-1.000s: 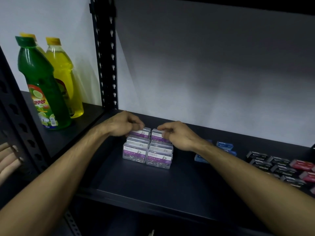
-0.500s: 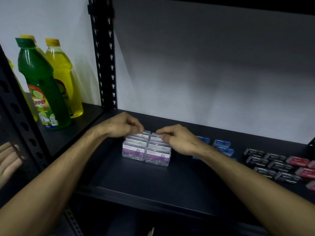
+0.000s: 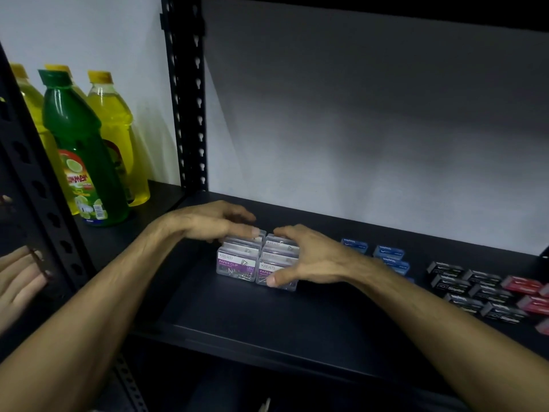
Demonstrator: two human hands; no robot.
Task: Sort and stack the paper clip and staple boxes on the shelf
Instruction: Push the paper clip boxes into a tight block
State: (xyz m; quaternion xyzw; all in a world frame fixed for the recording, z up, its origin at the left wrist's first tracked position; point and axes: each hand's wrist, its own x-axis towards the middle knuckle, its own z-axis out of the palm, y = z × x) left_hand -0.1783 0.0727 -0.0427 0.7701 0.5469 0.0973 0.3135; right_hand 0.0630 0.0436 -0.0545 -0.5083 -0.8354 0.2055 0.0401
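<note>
Far left edge: someone else's hand [image 3: 17,275], fingers out flat, beside the black upright post [image 3: 44,185]. Behind the post, on the neighbouring shelf: green bottle [image 3: 80,162] in front, yellow bottles [image 3: 116,135] behind it, all upright.

Main shelf [image 3: 267,319], dark, white wall behind. Paper clip boxes [image 3: 237,263] sit left of centre, clear plastic with purple labels, packed in two side-by-side rows running near to far. Rows touch each other. Exact box count hidden under the hands.

Left hand [image 3: 208,224] comes in from the near left, palm down over the far end of the left row, fingers loosely curved, tips on the box tops. Reads as resting/pressing, not a closed grab.

Right hand [image 3: 309,260] covers the right row: fingers over the far boxes, thumb down on the front face of the nearest right box. Wide span, clamping the row between thumb and fingers.

Right of that, apart from the clip boxes: blue staple boxes [image 3: 389,257], loosely scattered. Further right: black staple boxes [image 3: 481,289] lying flat in rough rows, then red staple boxes [image 3: 525,289] at the far right edge, partly cut off.
</note>
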